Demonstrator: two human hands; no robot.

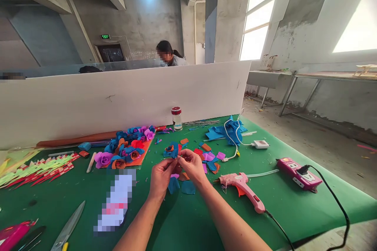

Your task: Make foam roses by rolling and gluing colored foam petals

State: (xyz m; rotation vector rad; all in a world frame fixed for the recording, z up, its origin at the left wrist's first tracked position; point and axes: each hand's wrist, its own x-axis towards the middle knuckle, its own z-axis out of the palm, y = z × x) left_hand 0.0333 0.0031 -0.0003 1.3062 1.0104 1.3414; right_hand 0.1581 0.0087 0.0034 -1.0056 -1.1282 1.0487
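Note:
Between my two hands is a paper flower (171, 150) with blue outer petals and an orange centre. My left hand (161, 176) pinches it low down, near its base. The fingers of my right hand (192, 164) close on its right side, touching the left fingertips. Loose petals (209, 157) in blue, purple, orange and red lie on the green tabletop (171, 227) around and under my hands. To the right of my right hand rests a pink hot glue gun (243, 188) with a glue stick in its back.
Finished paper flowers (126, 149) are heaped at the left, beside a pixelated phone (116, 200). Scissors (69, 225) lie at the front left. A red-lidded jar (177, 119) stands by the white partition (123, 106). A pink power strip (299, 174) is at the right. A person (171, 54) is behind the partition.

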